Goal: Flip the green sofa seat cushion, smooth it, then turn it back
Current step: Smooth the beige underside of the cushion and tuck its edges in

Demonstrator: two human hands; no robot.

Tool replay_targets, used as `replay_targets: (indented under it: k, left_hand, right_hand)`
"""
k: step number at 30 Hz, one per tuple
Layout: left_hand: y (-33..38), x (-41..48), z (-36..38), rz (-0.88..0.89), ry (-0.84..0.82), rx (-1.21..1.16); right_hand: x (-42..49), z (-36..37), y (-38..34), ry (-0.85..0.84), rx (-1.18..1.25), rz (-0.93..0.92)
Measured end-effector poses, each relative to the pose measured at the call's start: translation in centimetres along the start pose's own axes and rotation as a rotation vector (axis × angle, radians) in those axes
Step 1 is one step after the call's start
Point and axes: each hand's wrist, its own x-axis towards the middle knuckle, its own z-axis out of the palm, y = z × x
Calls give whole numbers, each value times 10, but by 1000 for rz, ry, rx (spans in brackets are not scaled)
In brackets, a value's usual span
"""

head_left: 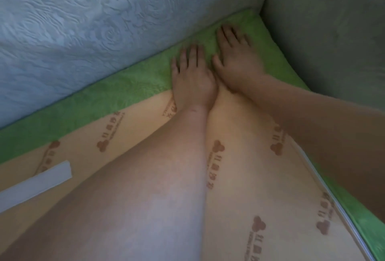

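The green sofa seat cushion (87, 102) lies with its underside up: a beige panel (245, 177) printed with brown logos, framed by a green textured border. My left hand (190, 77) lies flat, fingers straight, on the green border near the far right corner. My right hand (233, 56) lies flat just beside it, fingers spread, also on the green border. The two hands touch at the thumbs. My forearms cover much of the beige panel.
The pale blue patterned sofa backrest (83, 21) rises right behind the cushion. A grey-green armrest (333, 31) walls in the right side. A white strip (35, 183) lies on the beige panel at the left. A white zipper line (325, 185) runs along the right edge.
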Motion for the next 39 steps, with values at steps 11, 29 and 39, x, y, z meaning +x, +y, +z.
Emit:
replay_targets:
  k: [11, 29, 39]
  left_hand:
    - [-71, -38, -32, -280, -36, 30]
    - [-109, -93, -48, -452, -56, 91]
    - [-107, -96, -50, -454, -90, 68]
  right_hand:
    - [-14, -13, -41, 159, 7, 20]
    - [-23, 12, -121, -114, -15, -56]
    - [-13, 16, -143, -29, 65, 14]
